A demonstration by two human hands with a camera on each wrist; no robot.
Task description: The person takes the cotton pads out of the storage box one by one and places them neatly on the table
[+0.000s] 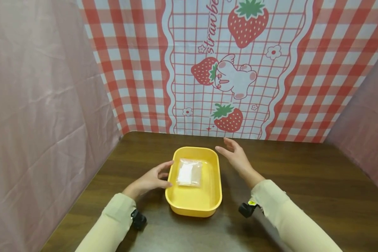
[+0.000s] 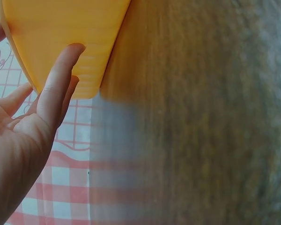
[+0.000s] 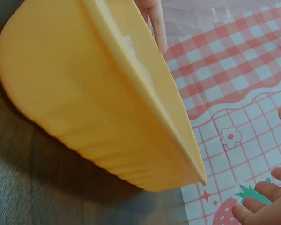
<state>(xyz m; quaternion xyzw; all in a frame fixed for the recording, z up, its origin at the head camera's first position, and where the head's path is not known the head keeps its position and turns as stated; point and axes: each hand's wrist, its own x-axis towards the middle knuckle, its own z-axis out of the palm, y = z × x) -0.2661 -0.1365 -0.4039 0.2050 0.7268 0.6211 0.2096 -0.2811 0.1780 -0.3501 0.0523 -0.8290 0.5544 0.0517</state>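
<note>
A yellow rectangular plastic bin (image 1: 195, 211) stands on the table, its outer wall (image 3: 70, 89) large in the right wrist view. Inside it lies a small clear plastic packet (image 1: 189, 173) with white and beige contents, its kind unclear. My left hand (image 1: 152, 178) is at the bin's left side, thumb and fingertips at the rim. In the left wrist view its fingers (image 2: 58, 84) extend along the outer wall, loosely straight. Past the bin's far right corner, my right hand (image 1: 237, 159) hovers apart from it, holding nothing, fingers (image 3: 255, 206) spread.
The brown wooden table (image 1: 302, 182) extends on both sides of the bin. Behind it hangs a red-and-white checked strawberry cloth (image 1: 226, 77). Pink curtains (image 1: 47, 98) flank the table. A small black camera (image 1: 247, 209) is strapped at each wrist.
</note>
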